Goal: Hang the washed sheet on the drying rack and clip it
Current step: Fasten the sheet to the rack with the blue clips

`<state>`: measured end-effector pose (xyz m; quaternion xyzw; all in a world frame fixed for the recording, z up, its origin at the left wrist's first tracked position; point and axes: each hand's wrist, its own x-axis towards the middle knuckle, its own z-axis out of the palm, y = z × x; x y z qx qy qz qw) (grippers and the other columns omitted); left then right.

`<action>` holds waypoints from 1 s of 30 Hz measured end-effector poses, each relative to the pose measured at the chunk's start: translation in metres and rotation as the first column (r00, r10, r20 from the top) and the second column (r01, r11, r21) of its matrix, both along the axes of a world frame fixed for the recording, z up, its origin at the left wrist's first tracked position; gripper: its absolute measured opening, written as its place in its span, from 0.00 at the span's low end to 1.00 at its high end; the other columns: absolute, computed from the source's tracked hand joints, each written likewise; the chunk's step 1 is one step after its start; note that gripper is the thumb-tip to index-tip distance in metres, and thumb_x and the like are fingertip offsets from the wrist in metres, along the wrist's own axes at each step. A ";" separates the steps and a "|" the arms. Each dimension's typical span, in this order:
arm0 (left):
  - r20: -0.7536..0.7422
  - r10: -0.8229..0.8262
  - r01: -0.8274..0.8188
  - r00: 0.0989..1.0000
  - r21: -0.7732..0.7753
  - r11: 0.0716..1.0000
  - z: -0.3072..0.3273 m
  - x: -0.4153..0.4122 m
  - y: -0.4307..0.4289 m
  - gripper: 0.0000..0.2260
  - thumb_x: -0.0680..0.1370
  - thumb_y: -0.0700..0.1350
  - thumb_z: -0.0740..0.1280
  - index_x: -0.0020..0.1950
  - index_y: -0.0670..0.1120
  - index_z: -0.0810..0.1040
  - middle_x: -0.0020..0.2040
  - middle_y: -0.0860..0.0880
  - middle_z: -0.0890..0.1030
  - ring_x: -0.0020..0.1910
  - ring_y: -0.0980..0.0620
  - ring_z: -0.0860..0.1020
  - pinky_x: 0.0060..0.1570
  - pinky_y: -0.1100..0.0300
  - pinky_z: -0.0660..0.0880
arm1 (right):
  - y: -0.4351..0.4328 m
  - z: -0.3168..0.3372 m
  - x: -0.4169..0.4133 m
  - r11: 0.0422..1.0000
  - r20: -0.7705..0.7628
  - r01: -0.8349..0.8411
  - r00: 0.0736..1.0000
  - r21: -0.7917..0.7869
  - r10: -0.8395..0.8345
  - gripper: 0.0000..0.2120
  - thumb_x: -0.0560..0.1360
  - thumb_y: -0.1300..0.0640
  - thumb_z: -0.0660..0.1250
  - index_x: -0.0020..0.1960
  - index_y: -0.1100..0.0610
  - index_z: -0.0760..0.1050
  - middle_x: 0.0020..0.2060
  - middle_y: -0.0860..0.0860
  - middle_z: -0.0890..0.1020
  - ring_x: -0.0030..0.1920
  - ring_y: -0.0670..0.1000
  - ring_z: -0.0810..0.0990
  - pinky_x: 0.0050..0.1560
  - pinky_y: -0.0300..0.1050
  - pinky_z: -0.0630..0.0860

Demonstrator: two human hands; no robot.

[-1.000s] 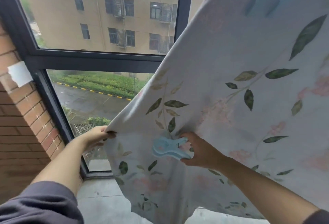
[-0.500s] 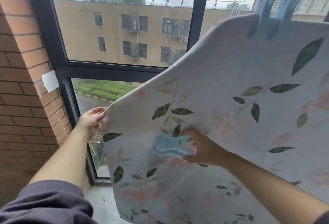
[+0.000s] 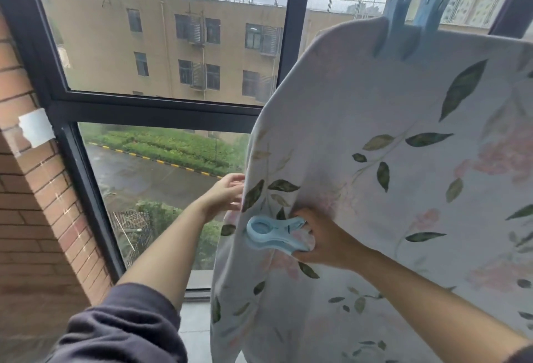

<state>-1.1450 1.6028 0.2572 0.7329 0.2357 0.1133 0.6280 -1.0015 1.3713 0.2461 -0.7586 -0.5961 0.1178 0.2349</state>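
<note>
- The sheet (image 3: 389,189), pale with green leaves and faint pink flowers, hangs over a line or bar that its own fold hides; it fills the right half of the view and falls past the bottom edge.
- A large light-blue clip (image 3: 415,16) sits at the sheet's top edge, near the upper right corner of the view, its jaws closed down over the fold and its handles pointing upward against the sky.
- The right hand (image 3: 323,241) presses against the front of the sheet, partway down and close to its left edge, with the fingers bunched into the cloth.
- That same hand grips a second light-blue clip (image 3: 274,234), holding it by one end; the clip lies sideways, its ringed end pointing left, flat against the fabric. I cannot tell whether its jaws bite the cloth.
- The left hand (image 3: 227,192) reaches the sheet's left edge, a little higher than the right hand. Its fingers are spread and loosely curled at the hem; whether they actually pinch it cannot be told, since the fingertips vanish behind the edge.
- Both forearms are bare, with a dark sleeve (image 3: 121,328) pushed up on the left arm at the lower left.
- Behind stands a dark-framed window (image 3: 155,108), and a brick wall (image 3: 34,218) runs down the left side.
</note>
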 end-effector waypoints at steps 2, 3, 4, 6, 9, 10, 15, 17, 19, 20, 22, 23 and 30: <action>0.030 -0.214 0.216 0.976 -0.145 0.966 0.004 0.009 -0.017 0.25 0.77 0.61 0.62 0.71 0.50 0.69 0.64 0.48 0.78 0.61 0.48 0.77 0.60 0.45 0.73 | -0.003 0.000 0.002 1.000 -0.016 0.012 1.000 0.002 -0.012 0.29 0.67 0.46 0.75 0.63 0.45 0.64 0.59 0.41 0.71 0.58 0.40 0.71 0.59 0.40 0.73; 0.055 -0.299 0.304 0.953 -0.151 0.941 0.000 0.008 -0.024 0.26 0.77 0.64 0.57 0.71 0.53 0.68 0.66 0.50 0.76 0.64 0.49 0.75 0.62 0.45 0.70 | -0.007 -0.001 0.004 1.000 -0.025 0.014 1.000 -0.006 -0.014 0.29 0.68 0.47 0.75 0.63 0.45 0.64 0.59 0.42 0.71 0.58 0.40 0.71 0.58 0.39 0.72; 0.099 -0.331 0.343 0.938 -0.153 0.927 -0.004 0.003 -0.028 0.26 0.77 0.65 0.54 0.72 0.55 0.66 0.67 0.52 0.75 0.66 0.51 0.73 0.63 0.47 0.69 | -0.010 -0.001 0.006 1.000 -0.028 0.016 0.999 -0.012 -0.016 0.28 0.68 0.48 0.75 0.62 0.46 0.64 0.59 0.43 0.70 0.57 0.41 0.71 0.57 0.38 0.72; 0.155 -0.283 0.304 0.947 -0.135 0.943 -0.018 -0.012 -0.034 0.30 0.75 0.67 0.57 0.73 0.55 0.64 0.68 0.54 0.74 0.67 0.55 0.72 0.62 0.51 0.69 | -0.018 -0.003 0.011 1.000 -0.035 0.023 0.999 -0.021 -0.023 0.28 0.68 0.48 0.74 0.62 0.47 0.64 0.58 0.45 0.70 0.55 0.43 0.71 0.55 0.37 0.71; 0.168 -0.135 0.137 0.976 0.002 0.991 -0.049 -0.019 -0.031 0.20 0.72 0.53 0.72 0.63 0.49 0.76 0.57 0.52 0.82 0.58 0.52 0.78 0.53 0.61 0.77 | -0.024 -0.006 0.015 0.998 -0.041 0.034 0.999 -0.049 -0.036 0.30 0.68 0.47 0.74 0.64 0.47 0.63 0.59 0.46 0.70 0.56 0.44 0.72 0.54 0.36 0.70; 0.179 -0.023 0.015 0.984 0.042 0.999 -0.055 -0.018 -0.028 0.08 0.75 0.43 0.70 0.54 0.48 0.81 0.49 0.52 0.84 0.54 0.49 0.78 0.48 0.63 0.77 | -0.025 -0.008 0.016 0.998 -0.035 0.032 0.999 -0.062 -0.034 0.30 0.68 0.46 0.74 0.64 0.47 0.63 0.59 0.46 0.71 0.57 0.45 0.72 0.55 0.37 0.71; 0.178 0.485 -0.495 0.856 0.012 0.869 -0.033 0.008 0.011 0.14 0.79 0.35 0.56 0.43 0.46 0.79 0.42 0.49 0.80 0.46 0.50 0.75 0.43 0.59 0.74 | -0.028 -0.006 0.018 0.996 -0.123 0.043 0.991 -0.080 -0.053 0.32 0.67 0.47 0.75 0.65 0.43 0.62 0.60 0.41 0.72 0.58 0.43 0.73 0.57 0.39 0.74; -0.001 0.417 -0.410 0.909 0.186 0.893 -0.032 0.029 0.014 0.09 0.75 0.39 0.60 0.49 0.44 0.78 0.51 0.43 0.79 0.53 0.47 0.76 0.53 0.54 0.74 | -0.028 -0.006 0.018 0.994 -0.135 0.046 0.989 -0.104 -0.060 0.30 0.67 0.48 0.75 0.63 0.42 0.63 0.58 0.40 0.72 0.57 0.40 0.73 0.53 0.32 0.73; -0.298 0.394 -0.227 0.870 0.466 0.855 -0.037 0.047 0.004 0.12 0.73 0.47 0.62 0.54 0.46 0.76 0.57 0.40 0.77 0.60 0.41 0.75 0.61 0.50 0.71 | -0.029 -0.007 0.019 0.992 -0.136 0.057 0.988 -0.112 -0.072 0.29 0.68 0.50 0.76 0.62 0.43 0.63 0.57 0.38 0.72 0.56 0.36 0.72 0.49 0.24 0.69; -0.355 0.451 -0.210 0.819 0.546 0.811 -0.037 0.052 -0.003 0.13 0.74 0.49 0.61 0.55 0.47 0.76 0.58 0.41 0.76 0.60 0.40 0.74 0.61 0.49 0.72 | -0.030 -0.008 0.021 0.991 -0.137 0.067 0.987 -0.114 -0.083 0.29 0.68 0.50 0.75 0.62 0.43 0.63 0.56 0.38 0.71 0.55 0.35 0.72 0.47 0.22 0.68; -0.366 0.492 -0.208 0.790 0.595 0.776 -0.040 0.058 -0.012 0.09 0.73 0.45 0.63 0.51 0.44 0.78 0.54 0.41 0.80 0.54 0.41 0.79 0.54 0.51 0.77 | -0.035 -0.012 0.024 0.988 -0.143 0.089 0.984 -0.124 -0.106 0.29 0.68 0.49 0.75 0.63 0.44 0.63 0.57 0.40 0.71 0.55 0.38 0.72 0.47 0.24 0.68; -0.391 0.461 -0.195 0.797 0.554 0.809 -0.043 0.059 -0.017 0.07 0.72 0.41 0.64 0.47 0.42 0.79 0.50 0.40 0.82 0.47 0.42 0.82 0.47 0.51 0.80 | -0.038 -0.015 0.026 0.986 -0.147 0.094 0.983 -0.134 -0.113 0.30 0.68 0.48 0.75 0.64 0.44 0.63 0.58 0.41 0.71 0.57 0.40 0.72 0.48 0.26 0.69; -0.121 0.253 -0.264 0.960 -0.081 0.961 -0.050 0.058 -0.028 0.09 0.70 0.43 0.68 0.47 0.42 0.81 0.49 0.36 0.82 0.43 0.40 0.81 0.39 0.53 0.76 | -0.042 -0.030 0.032 0.983 -0.161 0.141 0.974 -0.116 -0.159 0.37 0.66 0.43 0.75 0.69 0.45 0.61 0.63 0.42 0.70 0.60 0.43 0.72 0.57 0.36 0.71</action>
